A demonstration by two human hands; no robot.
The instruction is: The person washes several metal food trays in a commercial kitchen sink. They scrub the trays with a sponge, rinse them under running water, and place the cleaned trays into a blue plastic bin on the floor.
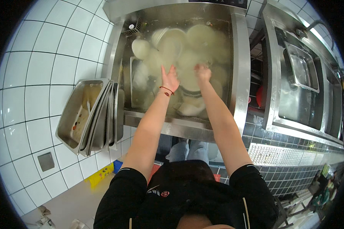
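Note:
A stainless steel sink (240,71) full of cloudy water lies before me. Several pale bowls and plates sit under the water, among them a round bowl (172,43) and a round dish (200,37). My left hand (170,79), with red and beaded bracelets at the wrist, is over the dishes with its fingers apart and nothing visible in it. To its right, my right hand (203,73) is blurred at the water, fingers curled; whether it grips something cannot be told. A pale dish (191,106) lies near the front wall. At the left, a rectangular tray (132,86) is partly submerged.
Nested steel food pans (83,114) lean by the tiled wall left of the sink; the outer one holds food scraps. A small basket (136,27) sits in the back left corner. On the right stands another steel sink (271,108) with a steel pan (304,65).

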